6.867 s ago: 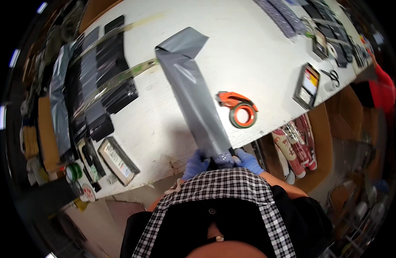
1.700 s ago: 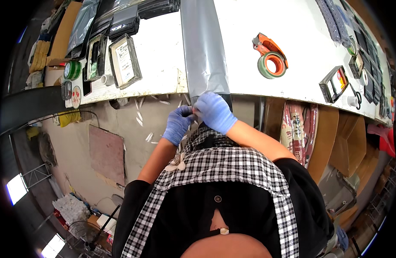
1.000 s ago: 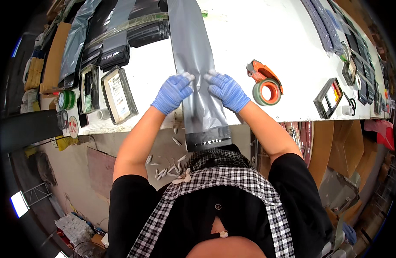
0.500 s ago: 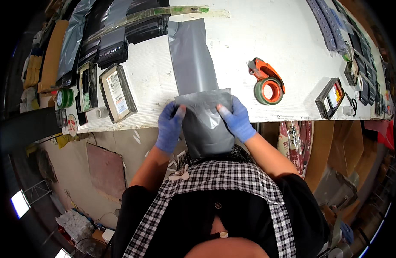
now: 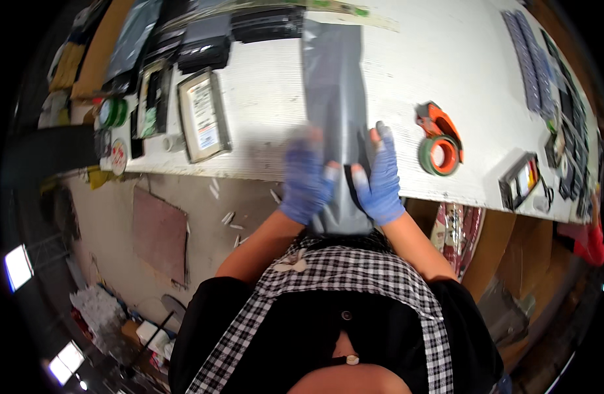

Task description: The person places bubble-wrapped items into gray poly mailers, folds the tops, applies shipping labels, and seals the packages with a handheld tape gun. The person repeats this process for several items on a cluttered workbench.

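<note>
A long grey plastic mailing bag (image 5: 336, 85) lies lengthwise on the white table, its near end hanging over the edge to my apron. My left hand (image 5: 308, 177), in a blue fingerless glove, is at the bag's left edge. It is blurred by motion, but its thumb, over the bag, stands apart from the fingers. On the right edge rests my right hand (image 5: 380, 180), gloved alike, fingers stretched forward and thumb on the bag. A dark strip, perhaps shadow, shows beside that thumb. Neither hand grips the bag visibly.
An orange tape dispenser (image 5: 441, 141) lies to the right. Farther right are a small framed box (image 5: 518, 180) and rolled bubble wrap (image 5: 525, 62). At left stand a clear-sided box (image 5: 203, 117), green tape rolls (image 5: 113, 113) and stacked dark bags (image 5: 205, 52). The table's front edge runs below my hands.
The bag's near part, earlier held up by its top edge between both hands, is no longer raised. Both hands now lie along the bag's sides, and the view has shifted.
</note>
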